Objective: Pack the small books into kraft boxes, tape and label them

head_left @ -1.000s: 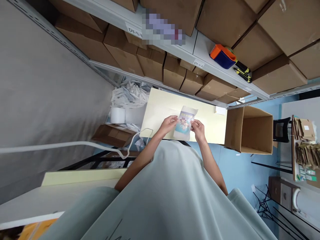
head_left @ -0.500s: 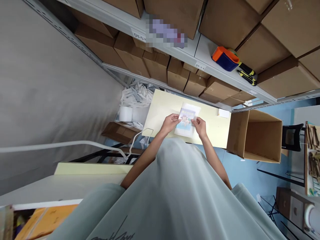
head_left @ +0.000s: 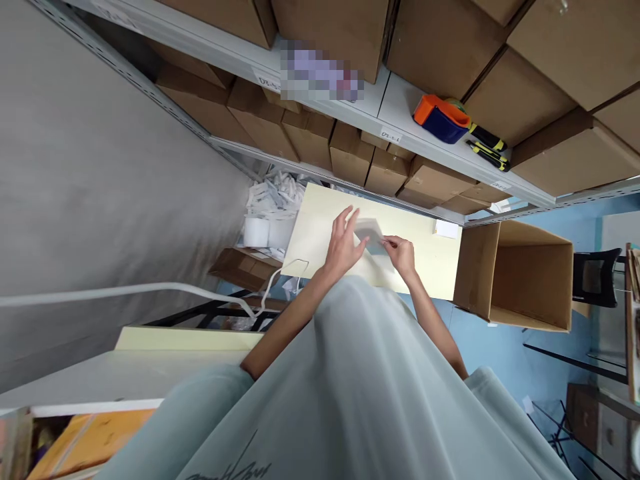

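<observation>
Above the pale yellow tabletop, my right hand pinches the edge of a thin, flat packet. The packet looks greyish and whitish and is smeared by motion, so no print can be read on it. My left hand is open at the packet's left side, fingers stretched and thumb apart. Whether its thumb touches the packet, I cannot tell.
Right of the table stands an open cardboard box. A small white box lies at the table's far right. White rolls and a pile of white packets are at the left. Shelves hold cartons, a tape dispenser and cutters.
My left hand has let go of the packet and spread its fingers. The packet, earlier showing a colourful print, now appears plain and grey in my right hand.
</observation>
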`<state>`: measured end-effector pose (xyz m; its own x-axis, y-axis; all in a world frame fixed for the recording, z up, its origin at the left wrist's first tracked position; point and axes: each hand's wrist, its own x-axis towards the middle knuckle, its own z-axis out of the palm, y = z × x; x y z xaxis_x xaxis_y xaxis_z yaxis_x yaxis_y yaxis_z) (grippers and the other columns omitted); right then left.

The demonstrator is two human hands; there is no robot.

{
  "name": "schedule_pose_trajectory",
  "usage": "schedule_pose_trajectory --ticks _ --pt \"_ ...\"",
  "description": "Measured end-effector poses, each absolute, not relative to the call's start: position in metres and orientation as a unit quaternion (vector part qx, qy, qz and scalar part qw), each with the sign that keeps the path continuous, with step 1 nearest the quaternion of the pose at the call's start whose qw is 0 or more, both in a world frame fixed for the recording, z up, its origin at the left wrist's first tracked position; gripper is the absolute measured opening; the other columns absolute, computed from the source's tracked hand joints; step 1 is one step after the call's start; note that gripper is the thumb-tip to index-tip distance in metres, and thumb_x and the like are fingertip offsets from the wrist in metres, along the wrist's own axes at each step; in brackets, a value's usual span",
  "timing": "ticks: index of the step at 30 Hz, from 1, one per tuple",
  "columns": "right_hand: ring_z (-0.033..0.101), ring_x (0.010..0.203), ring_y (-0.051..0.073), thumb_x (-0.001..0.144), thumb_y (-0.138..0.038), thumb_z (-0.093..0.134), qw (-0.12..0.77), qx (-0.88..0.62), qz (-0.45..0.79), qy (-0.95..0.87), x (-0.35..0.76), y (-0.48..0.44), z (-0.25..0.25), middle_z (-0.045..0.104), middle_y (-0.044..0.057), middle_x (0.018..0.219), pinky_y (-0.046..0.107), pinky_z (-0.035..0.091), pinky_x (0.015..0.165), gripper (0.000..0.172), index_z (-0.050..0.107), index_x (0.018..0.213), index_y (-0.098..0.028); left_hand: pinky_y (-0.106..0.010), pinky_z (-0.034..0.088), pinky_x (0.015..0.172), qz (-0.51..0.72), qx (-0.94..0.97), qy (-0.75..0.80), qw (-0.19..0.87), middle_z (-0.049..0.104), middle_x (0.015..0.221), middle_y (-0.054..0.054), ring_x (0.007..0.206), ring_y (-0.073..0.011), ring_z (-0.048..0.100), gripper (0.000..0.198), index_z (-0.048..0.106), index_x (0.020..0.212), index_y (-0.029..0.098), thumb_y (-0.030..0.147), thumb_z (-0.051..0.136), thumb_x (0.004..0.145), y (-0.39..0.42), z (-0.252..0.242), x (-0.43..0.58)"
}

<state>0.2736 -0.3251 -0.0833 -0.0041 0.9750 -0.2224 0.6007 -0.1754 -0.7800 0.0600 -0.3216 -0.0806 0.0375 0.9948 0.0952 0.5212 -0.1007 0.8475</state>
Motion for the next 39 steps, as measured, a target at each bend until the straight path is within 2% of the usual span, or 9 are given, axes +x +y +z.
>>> schedule_pose_trajectory --ticks 2,4,6,8,12,23,33,37,39 --pt "0.078 0.109 0.026 0.105 -0.033 0.065 0.191 -0.627 0.333 -0.678 0.275 -0.325 -0.073 0.085 0.004 0.122 0.036 0.059 0.098 0.024 0.087 0.114 -0.028 -0.060 0.030 0.136 0.312 0.748 0.517 0.276 0.045 0.175 -0.014 0.169 -0.0378 0.029 0.063 0.060 0.157 0.027 0.027 0.072 0.095 -0.315 -0.062 0.065" --pt "0.076 0.116 0.026 0.108 -0.028 0.063 0.162 -0.596 0.301 -0.727 0.277 -0.324 -0.065 0.084 0.005 0.125 0.036 0.059 0.100 0.026 0.086 0.119 -0.029 -0.061 0.027 0.136 0.247 0.803 0.464 0.280 0.066 0.156 -0.012 0.161 -0.0369 0.044 0.044 0.075 0.140 0.028 0.024 0.069 0.097 -0.306 -0.051 0.068" --pt "0.076 0.114 0.027 0.109 -0.029 0.063 0.157 -0.581 0.289 -0.745 0.280 -0.323 -0.061 0.084 0.007 0.121 0.037 0.059 0.099 0.025 0.086 0.120 -0.028 -0.057 0.036 0.131 0.201 0.818 0.444 0.307 0.081 0.126 -0.011 0.138 -0.0340 0.066 0.027 0.084 0.120 0.027 0.027 0.066 0.100 -0.296 -0.049 0.069" --pt "0.077 0.112 0.027 0.109 -0.032 0.065 0.164 -0.578 0.292 -0.744 0.286 -0.323 -0.061 0.084 0.007 0.119 0.037 0.060 0.099 0.024 0.085 0.121 -0.026 -0.049 0.049 0.119 0.187 0.808 0.444 0.339 0.084 0.110 -0.010 0.116 -0.0301 0.075 0.026 0.086 0.110 0.025 0.031 0.062 0.103 -0.291 -0.052 0.068" --pt "0.079 0.115 0.028 0.107 -0.036 0.066 0.185 -0.571 0.332 -0.728 0.304 -0.325 -0.065 0.084 0.006 0.125 0.039 0.060 0.104 0.026 0.085 0.124 -0.027 -0.035 0.057 0.099 0.217 0.764 0.466 0.389 0.085 0.114 -0.006 0.107 -0.0261 0.079 0.030 0.088 0.109 0.026 0.037 0.060 0.104 -0.293 -0.059 0.060" --pt "0.077 0.125 0.030 0.102 -0.048 0.067 0.270 -0.525 0.505 -0.630 0.303 -0.329 -0.081 0.085 0.003 0.127 0.044 0.059 0.112 0.032 0.088 0.116 -0.028 -0.035 0.058 0.105 0.282 0.648 0.460 0.538 0.087 0.111 -0.008 0.109 -0.0281 0.080 0.034 0.088 0.106 0.022 0.050 0.071 0.096 -0.301 -0.078 0.031" --pt "0.078 0.113 0.026 0.097 -0.033 0.057 0.214 -0.519 0.512 -0.650 0.272 -0.315 -0.089 0.086 0.004 0.115 0.039 0.058 0.104 0.033 0.088 0.102 -0.026 -0.039 0.060 0.106 0.247 0.586 0.418 0.649 0.085 0.120 -0.012 0.116 -0.0308 0.079 0.044 0.090 0.108 0.020 0.056 0.083 0.084 -0.303 -0.082 -0.014" --pt "0.077 0.116 0.027 0.100 -0.042 0.064 0.153 -0.487 0.511 -0.692 0.260 -0.314 -0.079 0.083 0.007 0.122 0.042 0.058 0.108 0.032 0.086 0.115 -0.026 -0.040 0.059 0.108 0.230 0.553 0.426 0.679 0.086 0.119 -0.011 0.119 -0.0325 0.078 0.047 0.090 0.107 0.019 0.057 0.087 0.079 -0.302 -0.095 -0.031" --pt "0.074 0.126 0.029 0.095 -0.051 0.076 0.104 -0.456 0.523 -0.712 0.255 -0.316 -0.072 0.079 0.009 0.134 0.044 0.056 0.114 0.043 0.082 0.130 -0.026 -0.041 0.059 0.109 0.228 0.521 0.437 0.696 0.086 0.118 -0.011 0.120 -0.0336 0.078 0.048 0.091 0.104 0.019 0.057 0.090 0.075 -0.301 -0.104 -0.039"
